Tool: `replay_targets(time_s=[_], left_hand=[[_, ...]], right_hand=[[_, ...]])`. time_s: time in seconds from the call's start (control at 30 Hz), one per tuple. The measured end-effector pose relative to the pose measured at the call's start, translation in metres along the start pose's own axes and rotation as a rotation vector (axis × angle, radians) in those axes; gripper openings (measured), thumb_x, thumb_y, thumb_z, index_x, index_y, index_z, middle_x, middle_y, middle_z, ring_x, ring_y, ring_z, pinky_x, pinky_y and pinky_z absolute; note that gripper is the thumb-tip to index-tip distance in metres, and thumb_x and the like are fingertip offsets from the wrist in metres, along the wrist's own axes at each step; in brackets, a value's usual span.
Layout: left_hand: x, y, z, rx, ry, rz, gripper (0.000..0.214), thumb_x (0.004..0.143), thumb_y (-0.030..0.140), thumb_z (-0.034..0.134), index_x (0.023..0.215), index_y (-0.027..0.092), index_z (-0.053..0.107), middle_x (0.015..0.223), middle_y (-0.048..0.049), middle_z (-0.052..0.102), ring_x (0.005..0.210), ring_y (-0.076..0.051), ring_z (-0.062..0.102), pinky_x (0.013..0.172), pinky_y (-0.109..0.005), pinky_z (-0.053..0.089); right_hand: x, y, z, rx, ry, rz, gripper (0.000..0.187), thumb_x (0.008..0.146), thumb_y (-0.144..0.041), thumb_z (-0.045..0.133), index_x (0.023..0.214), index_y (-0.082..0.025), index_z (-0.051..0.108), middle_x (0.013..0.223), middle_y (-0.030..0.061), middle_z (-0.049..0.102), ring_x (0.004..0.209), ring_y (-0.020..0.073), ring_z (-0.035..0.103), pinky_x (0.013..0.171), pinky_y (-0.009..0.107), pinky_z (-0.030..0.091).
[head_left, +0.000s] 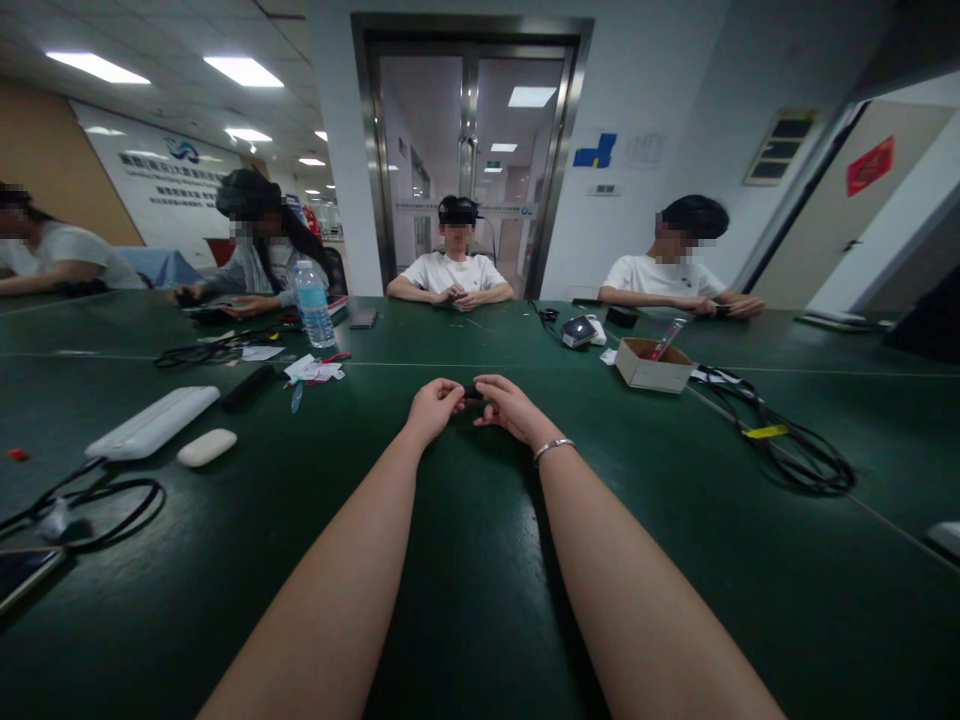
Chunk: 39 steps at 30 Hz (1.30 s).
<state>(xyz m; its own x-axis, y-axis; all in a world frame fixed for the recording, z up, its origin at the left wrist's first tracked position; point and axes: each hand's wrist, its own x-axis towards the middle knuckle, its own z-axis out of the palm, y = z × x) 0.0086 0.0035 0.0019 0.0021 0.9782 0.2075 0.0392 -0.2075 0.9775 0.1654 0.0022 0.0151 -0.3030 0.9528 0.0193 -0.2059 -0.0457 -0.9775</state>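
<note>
Both of my arms reach out over the dark green table [465,560]. Between my fingertips is a small dark object [472,392], mostly covered by the fingers, so its kind does not show. My left hand [433,410] pinches its left end with thumb and forefinger. From the other side my right hand [514,408] holds its right end, thumb and forefinger together and the other fingers curled below. A silver bangle [555,450] circles my right wrist. The hands are close together, just above the tabletop.
To the left lie a white power bank [154,422], a white oval case [207,448] and a black cable [124,515]. Farther off stands a water bottle [313,305]. A small open box [654,368] and coiled cables [795,450] lie right. Several people sit around the table.
</note>
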Motion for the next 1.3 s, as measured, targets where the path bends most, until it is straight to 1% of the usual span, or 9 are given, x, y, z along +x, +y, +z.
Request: replay_targets(time_s=[0.07, 0.23, 0.4, 0.53, 0.7, 0.87, 1.0, 1.17, 1.3], left_hand=[[0.0000, 0.0001, -0.0002, 0.013, -0.005, -0.007, 0.009, 0.077, 0.021, 0.062, 0.082, 0.013, 0.061, 0.068, -0.0034, 0.064, 0.063, -0.013, 0.060, 0.061, -0.025, 0.047], [0.0005, -0.0019, -0.0005, 0.025, -0.012, -0.002, 0.013, 0.076, 0.024, 0.065, 0.082, 0.013, 0.061, 0.067, -0.0028, 0.063, 0.062, -0.012, 0.060, 0.060, -0.024, 0.047], [0.0000, -0.0012, -0.0003, 0.028, -0.018, 0.010, 0.009, 0.078, 0.021, 0.061, 0.082, 0.013, 0.061, 0.068, -0.0032, 0.063, 0.063, -0.013, 0.060, 0.061, -0.024, 0.047], [-0.0009, 0.0011, -0.0001, 0.020, -0.013, -0.001, 0.012, 0.076, 0.023, 0.065, 0.080, 0.013, 0.061, 0.065, -0.0023, 0.062, 0.061, -0.012, 0.060, 0.060, -0.024, 0.046], [-0.0009, 0.0019, 0.0005, 0.024, -0.002, 0.004, 0.011, 0.076, 0.023, 0.064, 0.080, 0.013, 0.060, 0.065, -0.0027, 0.063, 0.062, -0.012, 0.060, 0.060, -0.024, 0.046], [0.0004, 0.0003, 0.0009, 0.018, 0.004, -0.002, 0.009, 0.076, 0.021, 0.063, 0.079, 0.013, 0.059, 0.063, -0.0020, 0.061, 0.060, -0.012, 0.059, 0.058, -0.023, 0.046], [0.0001, 0.0002, 0.0006, 0.015, 0.006, 0.009, 0.010, 0.076, 0.022, 0.063, 0.079, 0.013, 0.060, 0.064, -0.0023, 0.062, 0.061, -0.012, 0.059, 0.059, -0.023, 0.045], [-0.0011, 0.0021, 0.0003, 0.022, 0.005, -0.002, 0.009, 0.076, 0.021, 0.063, 0.080, 0.013, 0.060, 0.063, -0.0019, 0.062, 0.060, -0.012, 0.059, 0.058, -0.023, 0.045], [-0.0008, 0.0015, 0.0000, 0.013, 0.005, 0.004, 0.009, 0.076, 0.022, 0.063, 0.079, 0.013, 0.060, 0.065, -0.0021, 0.062, 0.062, -0.012, 0.059, 0.059, -0.023, 0.046]], right_hand=[[0.0009, 0.0006, -0.0002, -0.017, 0.009, 0.019, 0.010, 0.087, -0.018, 0.052, 0.097, -0.018, 0.053, 0.062, -0.0048, 0.053, 0.036, 0.0048, 0.044, 0.050, 0.030, 0.059], [0.0010, 0.0011, 0.0002, 0.011, 0.000, -0.017, 0.022, 0.080, -0.007, 0.056, 0.098, -0.018, 0.053, 0.065, -0.0055, 0.054, 0.039, 0.0049, 0.048, 0.055, 0.031, 0.060], [-0.0001, -0.0003, 0.0011, -0.003, 0.021, 0.015, 0.005, 0.090, -0.019, 0.051, 0.092, -0.016, 0.055, 0.057, -0.0051, 0.050, 0.036, 0.0053, 0.044, 0.051, 0.031, 0.059], [-0.0005, -0.0004, 0.0000, 0.013, -0.004, -0.001, 0.019, 0.081, -0.007, 0.057, 0.097, -0.018, 0.055, 0.059, -0.0066, 0.052, 0.039, 0.0049, 0.047, 0.057, 0.031, 0.060], [-0.0001, -0.0009, 0.0008, 0.003, 0.023, 0.038, 0.007, 0.090, -0.022, 0.052, 0.094, -0.016, 0.054, 0.062, -0.0038, 0.053, 0.038, 0.0051, 0.047, 0.054, 0.030, 0.060], [-0.0014, -0.0013, 0.0012, 0.017, 0.006, 0.007, 0.023, 0.081, -0.004, 0.055, 0.099, -0.018, 0.053, 0.066, -0.0059, 0.052, 0.041, 0.0045, 0.048, 0.058, 0.032, 0.060], [-0.0011, -0.0008, 0.0012, 0.018, 0.044, 0.033, 0.006, 0.087, -0.015, 0.053, 0.093, -0.017, 0.053, 0.060, -0.0057, 0.049, 0.040, 0.0060, 0.048, 0.054, 0.032, 0.060], [-0.0008, -0.0007, 0.0010, 0.012, 0.028, 0.004, 0.022, 0.081, -0.006, 0.056, 0.098, -0.019, 0.051, 0.063, -0.0065, 0.052, 0.039, 0.0048, 0.047, 0.056, 0.032, 0.060], [0.0001, -0.0001, 0.0006, 0.001, 0.041, 0.032, 0.009, 0.087, -0.018, 0.055, 0.095, -0.018, 0.052, 0.061, -0.0055, 0.051, 0.039, 0.0057, 0.048, 0.054, 0.032, 0.060]])
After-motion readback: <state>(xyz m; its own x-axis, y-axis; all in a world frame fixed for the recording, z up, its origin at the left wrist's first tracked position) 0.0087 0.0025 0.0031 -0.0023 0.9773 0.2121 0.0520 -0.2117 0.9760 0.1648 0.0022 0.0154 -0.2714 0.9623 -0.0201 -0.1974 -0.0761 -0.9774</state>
